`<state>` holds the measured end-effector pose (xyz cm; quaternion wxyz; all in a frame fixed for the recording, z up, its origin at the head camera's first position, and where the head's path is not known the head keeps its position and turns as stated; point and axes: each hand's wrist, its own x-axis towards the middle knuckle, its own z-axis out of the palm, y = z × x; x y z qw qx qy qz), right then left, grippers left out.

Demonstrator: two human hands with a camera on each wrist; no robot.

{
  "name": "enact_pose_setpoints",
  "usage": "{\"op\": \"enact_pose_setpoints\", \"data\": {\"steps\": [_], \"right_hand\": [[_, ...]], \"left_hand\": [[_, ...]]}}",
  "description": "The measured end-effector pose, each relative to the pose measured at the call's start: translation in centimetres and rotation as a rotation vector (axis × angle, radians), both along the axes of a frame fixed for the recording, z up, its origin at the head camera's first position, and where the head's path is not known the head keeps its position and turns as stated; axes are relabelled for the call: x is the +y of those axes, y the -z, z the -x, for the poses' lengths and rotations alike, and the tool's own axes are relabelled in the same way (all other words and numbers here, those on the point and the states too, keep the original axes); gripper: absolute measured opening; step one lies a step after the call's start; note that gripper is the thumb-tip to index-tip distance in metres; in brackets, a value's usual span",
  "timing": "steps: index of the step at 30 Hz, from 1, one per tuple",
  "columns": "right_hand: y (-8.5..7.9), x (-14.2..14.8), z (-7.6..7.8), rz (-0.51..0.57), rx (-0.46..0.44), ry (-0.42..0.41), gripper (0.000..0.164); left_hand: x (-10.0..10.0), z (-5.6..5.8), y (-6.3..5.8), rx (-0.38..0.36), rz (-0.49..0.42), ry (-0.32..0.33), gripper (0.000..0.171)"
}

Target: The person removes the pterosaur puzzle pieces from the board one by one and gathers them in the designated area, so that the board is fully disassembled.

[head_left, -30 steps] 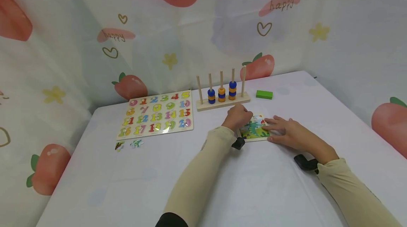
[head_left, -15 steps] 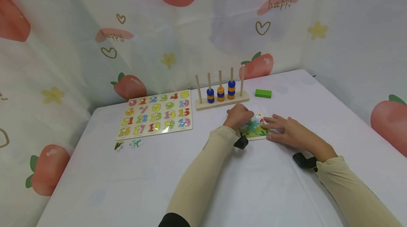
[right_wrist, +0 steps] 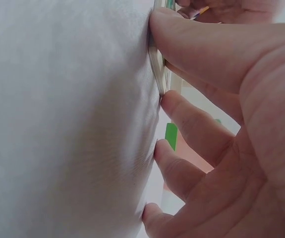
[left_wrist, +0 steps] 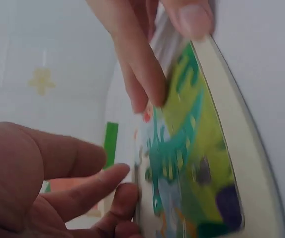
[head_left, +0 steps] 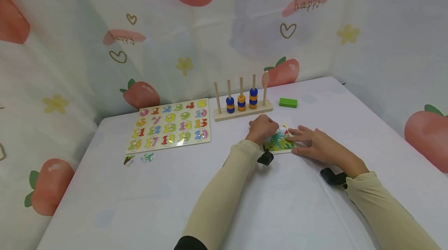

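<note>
A small wooden jigsaw puzzle with a green dinosaur picture in a pale frame lies on the white table. My left hand is over its far left corner with bent fingers. A small piece with an orange and dark print shows between that hand's fingers, mostly hidden by them. My right hand rests at the puzzle's right side, fingers spread. In the left wrist view its thumb touches the frame's near corner, while two fingers reach down onto the picture.
Two loose jigsaw pieces lie at the left, below a number board. Behind the puzzle stands a wooden peg rack with blue and orange beads. A green block lies at the back right. A patterned cloth hangs behind the table.
The whole view shifts slightly. Both hands stay at the puzzle in nearly the same pose.
</note>
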<state>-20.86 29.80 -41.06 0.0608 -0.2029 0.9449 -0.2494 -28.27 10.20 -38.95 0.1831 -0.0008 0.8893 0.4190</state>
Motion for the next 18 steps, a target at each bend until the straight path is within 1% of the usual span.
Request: {"op": "enact_pose_setpoints", "data": {"steps": [3,7,10,12,14,18], "right_hand": [[0.1,0.0,0.0,0.0,0.002,-0.001,0.055],[0.0,0.0,-0.1,-0.002,0.001,0.002,0.054],[-0.1,0.0,-0.1,-0.01,-0.007,0.003,0.054],[-0.2,0.0,-0.2,-0.013,-0.011,0.004,0.053],[-0.2,0.0,-0.2,-0.016,-0.014,0.005,0.053],[-0.3,0.0,-0.2,-0.011,-0.011,0.004,0.053]], "left_hand": [[-0.2,0.2,0.2,0.044,0.029,0.046,0.021],[-0.3,0.3,0.6,0.122,0.091,0.15,0.018],[-0.2,0.1,0.9,0.178,0.149,0.216,0.018],[0.0,-0.1,1.0,0.208,0.192,0.24,0.02],[0.1,-0.3,1.0,0.225,0.222,0.248,0.021],[0.3,-0.4,1.1,0.245,0.256,0.242,0.02]]}}
